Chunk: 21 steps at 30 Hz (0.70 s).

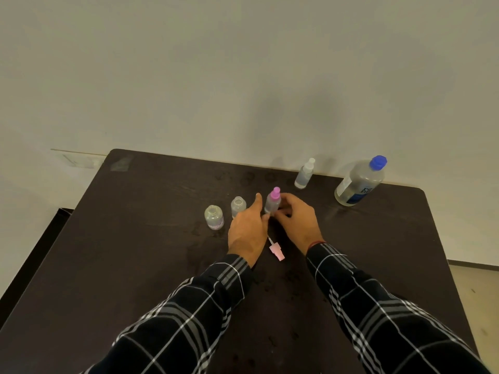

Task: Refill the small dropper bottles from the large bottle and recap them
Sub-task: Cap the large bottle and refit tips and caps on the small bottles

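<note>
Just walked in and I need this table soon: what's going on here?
A person's right hand holds an upright pink-capped bottle on the dark table; the left hand is against its base, hold unclear. Two uncapped small bottles stand to its left, a loose pink cap lies nearer the person, and the capped large bottle and a white-capped bottle stand at the back.

A plain off-white wall [243, 63] filled the upper half of the view, evenly lit, with soft shadows low on it. A dark brown table [121, 265] with rounded corners stood against it, and a pale smudge [122, 163] marked its far left corner. A black edge [37, 252] ran along the table's left side. At the right, light floor [478, 306] showed below a grey skirting [472, 263].
</note>
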{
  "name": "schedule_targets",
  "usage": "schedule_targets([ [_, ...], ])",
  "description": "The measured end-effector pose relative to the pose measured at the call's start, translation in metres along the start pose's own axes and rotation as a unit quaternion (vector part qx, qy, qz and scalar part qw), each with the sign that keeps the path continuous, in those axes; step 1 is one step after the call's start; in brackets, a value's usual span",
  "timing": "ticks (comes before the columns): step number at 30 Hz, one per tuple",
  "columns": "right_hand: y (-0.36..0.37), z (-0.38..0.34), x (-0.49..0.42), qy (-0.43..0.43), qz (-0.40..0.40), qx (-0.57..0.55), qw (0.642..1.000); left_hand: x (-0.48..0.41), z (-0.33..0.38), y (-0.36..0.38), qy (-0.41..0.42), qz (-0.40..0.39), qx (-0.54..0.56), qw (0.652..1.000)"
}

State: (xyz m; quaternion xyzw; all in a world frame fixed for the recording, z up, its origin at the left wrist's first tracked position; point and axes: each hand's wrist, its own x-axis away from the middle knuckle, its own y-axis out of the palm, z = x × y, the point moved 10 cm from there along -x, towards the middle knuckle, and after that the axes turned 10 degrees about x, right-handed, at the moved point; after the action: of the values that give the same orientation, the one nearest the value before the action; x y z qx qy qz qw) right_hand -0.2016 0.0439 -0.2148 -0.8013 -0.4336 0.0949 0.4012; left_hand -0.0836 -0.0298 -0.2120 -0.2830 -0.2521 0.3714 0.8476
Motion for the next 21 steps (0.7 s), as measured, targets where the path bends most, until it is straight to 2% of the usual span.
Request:
schedule_targets([
  [4,-0.013,-0.002,-0.018,0.026,0.058,-0.007,0.998,0.017,-0.008,-0.007,-0.014,0.03,0.035,0.999],
  [9,-0.023,-0.005,-0.042,0.071,0.134,-0.003,0.988,0.047,-0.009,-0.024,0.048,0.123,0.097,0.987],
  [13,-0.023,-0.009,-0.051,0.084,0.177,0.003,0.981,0.051,-0.021,-0.033,0.023,0.156,0.139,0.978],
  [17,-0.019,-0.013,-0.056,0.093,0.194,0.03,0.976,0.053,-0.03,-0.047,0.015,0.198,0.164,0.966],
  [21,-0.014,-0.01,-0.052,0.11,0.174,0.018,0.978,0.048,-0.04,-0.046,-0.033,0.181,0.177,0.967],
])
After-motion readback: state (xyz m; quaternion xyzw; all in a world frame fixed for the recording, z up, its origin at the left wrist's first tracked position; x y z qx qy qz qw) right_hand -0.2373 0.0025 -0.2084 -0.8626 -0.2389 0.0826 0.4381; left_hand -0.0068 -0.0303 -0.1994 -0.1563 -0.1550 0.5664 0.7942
